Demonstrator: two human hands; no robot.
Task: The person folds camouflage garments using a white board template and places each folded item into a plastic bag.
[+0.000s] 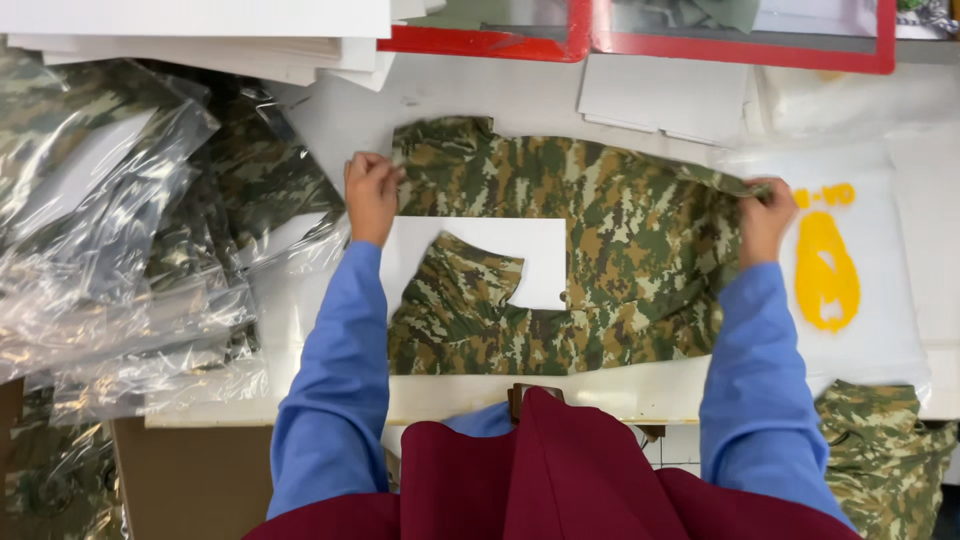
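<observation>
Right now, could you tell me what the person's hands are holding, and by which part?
Both hold the camouflage garment lying on the table: the left hand pinches its far left corner, the right hand its far right corner.

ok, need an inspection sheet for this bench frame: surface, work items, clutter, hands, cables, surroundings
Surface: white table, mostly covered.
Work items: camouflage garment spread flat; white card lying on it, with a fold of the fabric over the card's lower left.
Clutter: bagged camouflage garments piled at left; white card stack at the top; clear bag with yellow print at right; loose camouflage fabric at lower right.
Hands: left hand pinches the garment's left edge; right hand pinches its right edge.
Cables: nothing seen.
Surroundings: red-framed panels along the far edge.
</observation>
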